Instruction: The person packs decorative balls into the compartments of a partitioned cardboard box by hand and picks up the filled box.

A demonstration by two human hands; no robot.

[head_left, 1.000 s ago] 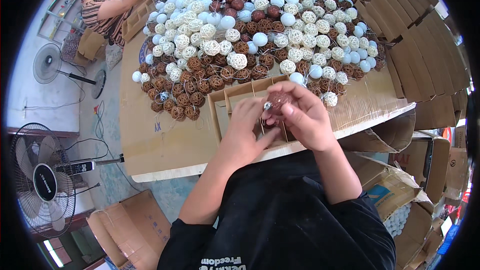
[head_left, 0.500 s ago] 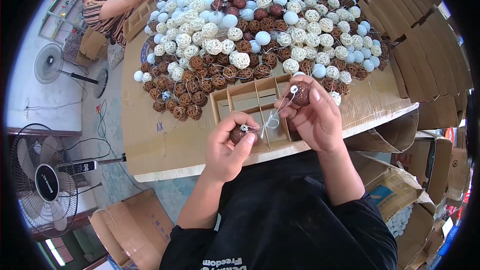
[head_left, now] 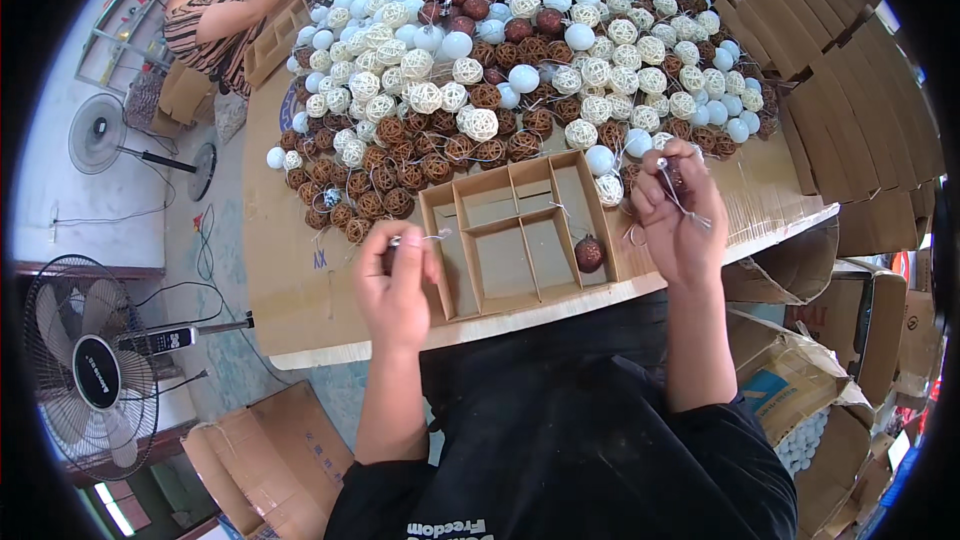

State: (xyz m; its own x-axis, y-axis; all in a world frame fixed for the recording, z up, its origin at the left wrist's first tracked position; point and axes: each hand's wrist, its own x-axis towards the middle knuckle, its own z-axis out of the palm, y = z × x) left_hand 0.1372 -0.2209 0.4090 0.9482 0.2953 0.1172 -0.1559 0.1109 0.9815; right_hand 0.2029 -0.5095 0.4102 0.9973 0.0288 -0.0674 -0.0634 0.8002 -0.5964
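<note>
My left hand (head_left: 393, 285) is closed beside the left wall of a divided cardboard tray (head_left: 432, 245). It grips a brown ball ornament, almost wholly covered by the fingers, with a silver cap and a bit of string showing. Off the tray's right side, my right hand (head_left: 690, 225) is raised, its fingers around another brown glitter ball (head_left: 674, 176). String hangs from that ball over the palm. One brown glitter ball (head_left: 590, 254) lies in the tray's right-hand compartment, a string trailing up from it.
A large heap of brown wicker balls (head_left: 410, 176), cream wicker balls (head_left: 425, 97) and smooth white balls (head_left: 523, 78) covers the table's far part. Stacked cardboard (head_left: 850, 110) rises at right. Fans (head_left: 95, 370) stand at left. Another person (head_left: 205, 15) works at the far left.
My hands have moved apart, the left one leftward and the right one rightward, each with its ball. The tray and the ball in its right compartment now show uncovered.
</note>
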